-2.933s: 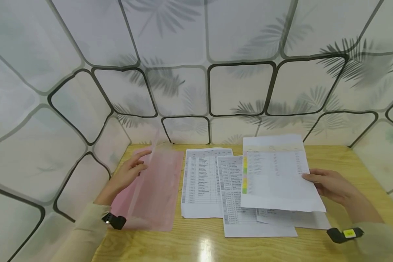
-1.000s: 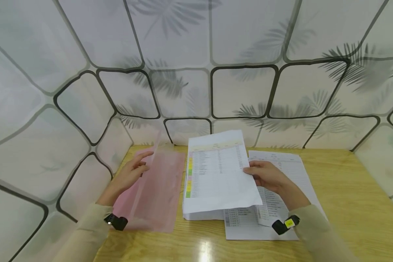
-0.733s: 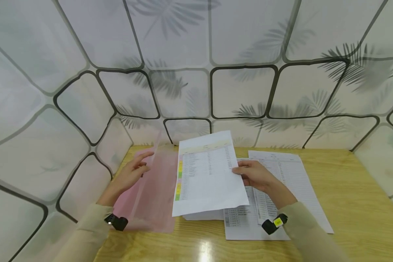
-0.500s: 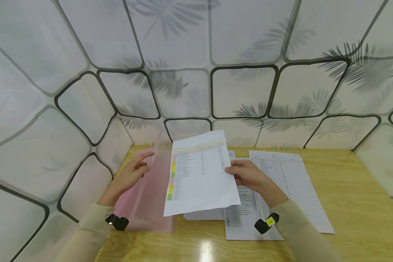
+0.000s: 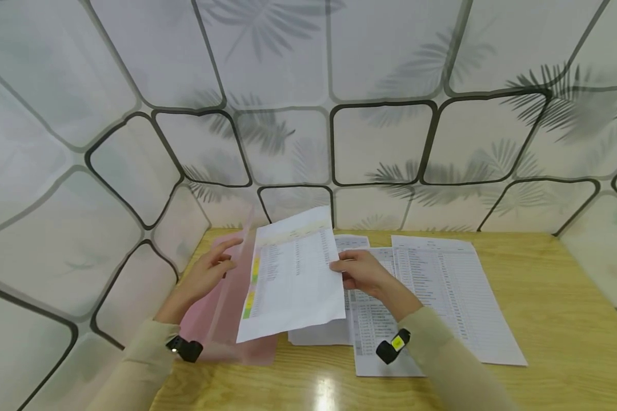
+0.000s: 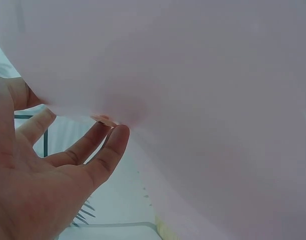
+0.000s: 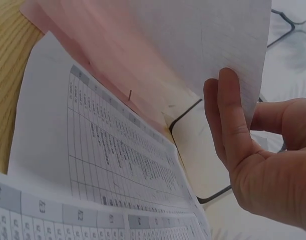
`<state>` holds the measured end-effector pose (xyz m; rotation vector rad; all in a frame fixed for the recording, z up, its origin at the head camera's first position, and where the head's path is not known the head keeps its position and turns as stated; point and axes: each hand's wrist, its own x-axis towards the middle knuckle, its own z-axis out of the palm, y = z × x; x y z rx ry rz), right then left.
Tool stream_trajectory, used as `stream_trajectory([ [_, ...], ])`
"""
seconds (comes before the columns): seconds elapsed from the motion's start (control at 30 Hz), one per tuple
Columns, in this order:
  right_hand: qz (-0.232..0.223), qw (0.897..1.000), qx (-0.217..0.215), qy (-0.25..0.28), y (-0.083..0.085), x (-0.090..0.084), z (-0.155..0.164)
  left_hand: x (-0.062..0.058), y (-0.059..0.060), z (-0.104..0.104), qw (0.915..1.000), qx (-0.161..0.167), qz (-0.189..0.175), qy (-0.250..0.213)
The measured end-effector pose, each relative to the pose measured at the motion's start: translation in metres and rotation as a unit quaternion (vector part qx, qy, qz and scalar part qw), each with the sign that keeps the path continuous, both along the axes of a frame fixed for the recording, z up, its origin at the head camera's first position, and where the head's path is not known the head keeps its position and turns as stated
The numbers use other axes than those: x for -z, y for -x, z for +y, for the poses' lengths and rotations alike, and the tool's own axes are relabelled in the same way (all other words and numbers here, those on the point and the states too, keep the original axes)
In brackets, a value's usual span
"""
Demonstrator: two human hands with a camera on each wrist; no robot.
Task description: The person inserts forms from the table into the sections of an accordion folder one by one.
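My right hand [image 5: 365, 271] pinches the right edge of a printed sheet of paper [image 5: 295, 274] with yellow and green marks down its left side. The right wrist view shows the fingers [image 7: 230, 115] on the back of that sheet. It hangs tilted above the table, overlapping a pink translucent plastic folder [image 5: 259, 351]. At the folder's left, my left hand [image 5: 205, 279] holds its cover raised by the edge. In the left wrist view the cover [image 6: 203, 100] fills much of the picture and partly hides the left fingertips.
More printed sheets lie on the wooden table [image 5: 560, 297]: one partly under the held sheet [image 5: 319, 334], a middle one [image 5: 375, 337] and a right one [image 5: 457, 297], overlapping. Patterned walls [image 5: 380, 142] rise behind and at the left.
My right hand has carried the marked sheet leftward from the right-hand papers to over the folder, uncovering the sheets there. The left hand and raised cover stay about where they were.
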<state>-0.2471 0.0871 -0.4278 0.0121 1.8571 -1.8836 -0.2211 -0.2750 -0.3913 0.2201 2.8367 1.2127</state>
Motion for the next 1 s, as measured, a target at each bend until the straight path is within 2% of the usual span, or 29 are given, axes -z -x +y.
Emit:
stream_trajectory([
  [0.43, -0.012, 1.0, 0.001, -0.001, -0.002, 0.003, -0.029, 0.0, 0.0, 0.0, 1.0, 0.006, -0.003, -0.005],
  [0.73, -0.007, 1.0, 0.014, 0.0, -0.006, 0.004, -0.049, -0.002, 0.001, 0.001, 0.9997, 0.002, -0.023, -0.008],
  [1.0, -0.007, 1.0, 0.008, 0.003, -0.011, 0.008, -0.068, -0.001, 0.003, 0.001, 0.9999, 0.004, -0.007, -0.012],
])
